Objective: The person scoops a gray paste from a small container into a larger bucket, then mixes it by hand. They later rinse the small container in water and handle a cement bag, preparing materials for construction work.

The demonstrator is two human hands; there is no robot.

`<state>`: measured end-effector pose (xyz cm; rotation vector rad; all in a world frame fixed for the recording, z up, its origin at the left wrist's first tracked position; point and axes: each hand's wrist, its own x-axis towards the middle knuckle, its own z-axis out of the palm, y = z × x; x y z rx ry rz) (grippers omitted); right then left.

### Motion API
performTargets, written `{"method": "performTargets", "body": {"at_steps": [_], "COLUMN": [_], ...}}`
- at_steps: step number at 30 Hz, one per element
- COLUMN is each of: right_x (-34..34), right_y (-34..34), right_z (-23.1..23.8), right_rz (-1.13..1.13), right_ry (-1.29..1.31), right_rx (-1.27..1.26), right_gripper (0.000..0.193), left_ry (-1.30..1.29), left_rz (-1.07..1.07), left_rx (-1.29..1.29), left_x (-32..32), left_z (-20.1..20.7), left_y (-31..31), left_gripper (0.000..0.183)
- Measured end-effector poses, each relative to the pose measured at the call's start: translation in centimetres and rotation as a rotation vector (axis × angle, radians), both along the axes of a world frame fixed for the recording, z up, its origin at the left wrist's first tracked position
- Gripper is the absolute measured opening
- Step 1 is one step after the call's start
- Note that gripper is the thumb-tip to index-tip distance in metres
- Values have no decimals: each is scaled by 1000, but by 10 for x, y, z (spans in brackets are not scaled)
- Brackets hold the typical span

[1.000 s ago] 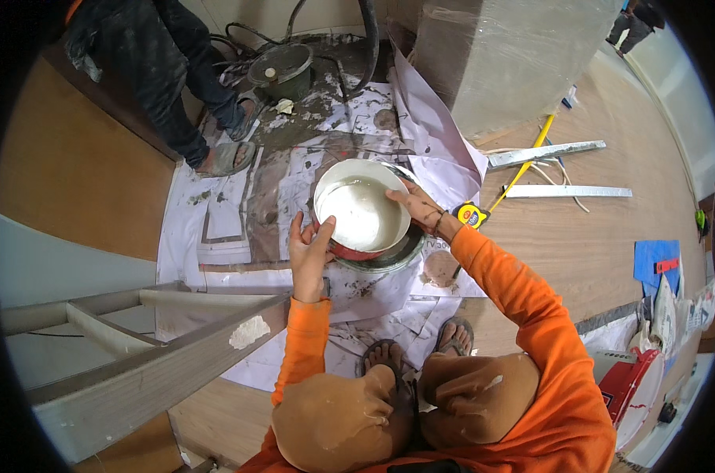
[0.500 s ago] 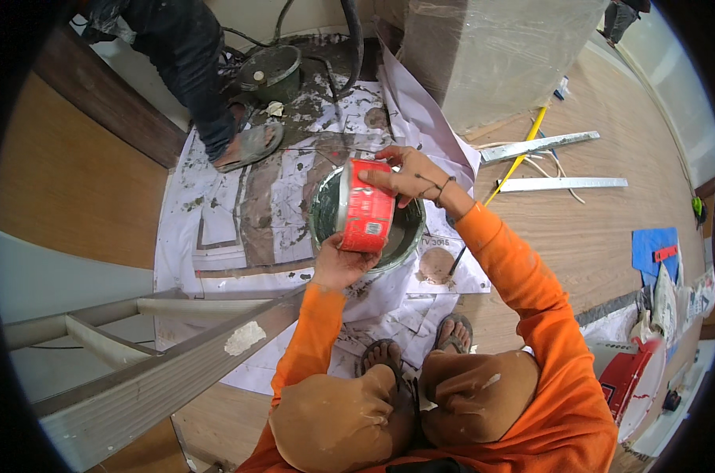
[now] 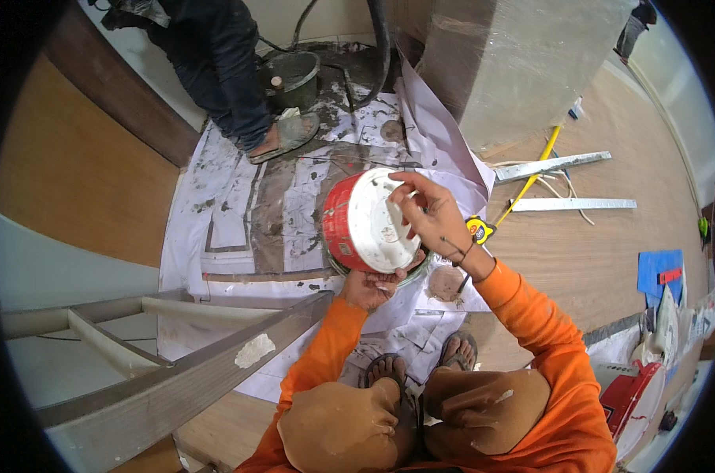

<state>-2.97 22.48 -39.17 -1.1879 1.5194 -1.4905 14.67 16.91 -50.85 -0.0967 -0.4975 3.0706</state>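
My left hand (image 3: 371, 290) grips a red plastic tub (image 3: 340, 221) from below at its near edge. The tub is tilted, so its round white end (image 3: 379, 225) faces up toward me, with grey smudges on it. My right hand (image 3: 431, 214) is at the tub's right side, fingers bent and fingertips against the white end; its thumb is partly hidden. Beneath the tub stands a dark green bucket (image 3: 419, 273), mostly covered, with only part of its rim showing.
Stained paper sheets (image 3: 286, 213) cover the floor. A metal ladder (image 3: 192, 370) lies along the lower left. Ahead, another person's sandalled foot (image 3: 294, 132) stands near a second bucket (image 3: 293, 81). Rightward are a tape measure (image 3: 480, 229), metal strips (image 3: 574, 204) and a red-and-white pail (image 3: 635, 402).
The tub has turned, bringing its white end round to face me. My right hand has shifted from its red side to the white end. The view has moved slightly.
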Motion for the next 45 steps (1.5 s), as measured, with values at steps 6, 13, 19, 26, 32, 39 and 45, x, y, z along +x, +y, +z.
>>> {"method": "performTargets", "body": {"at_steps": [6,13,19,26,32,39,45], "right_x": [-38,-50,-47,-52,-46,-40,-35], "right_y": [-5,-16,-15,-11,-13,-11,-14], "right_z": [-22,-52,-77,-76,-89,-79,-98], "right_rz": [-173,-220,-212,-259,-235,-99,82], "right_ry": [-102,319,126,178,153,186,757], "right_rx": [55,7,122,126,133,364,402], "right_gripper": [29,21,17,20,25,28,21], "left_ry": [100,136,24,77,17,-75,4], "left_rz": [-27,51,92,92,128,125,80], "left_rx": [237,322,525,414,543,551,218], "left_x": [8,13,18,28,33,46,51], "left_z": [3,24,10,33,22,18,53], "left_y": [16,14,41,47,58,63,43], "left_gripper": [79,73,76,84,80,92,85]}}
